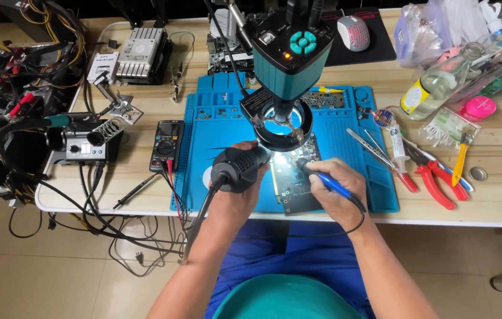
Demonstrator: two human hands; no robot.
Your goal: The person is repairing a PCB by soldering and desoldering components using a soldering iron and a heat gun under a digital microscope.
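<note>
Cluttered wooden worktop (499, 207) with a blue silicone repair mat (215, 118) in the middle, and a dark green circuit board (292, 180) lying on it under the teal microscope head with ring light (286, 65). Left hand (236, 189) is clenched round a black hot-air handle (239, 166), right hand (334, 192) pinches a blue-grip soldering iron (329, 182), tip on the board. Hot nozzle sits close to the fingers, so a burn or scorched part looks possible. Board overhangs the worktop's front edge a bit; red-handled pliers (434, 177) crowd the right, and cables hang left

red pliers (434, 177), black multimeter (166, 145), perhaps tweezers (369, 147)
</note>
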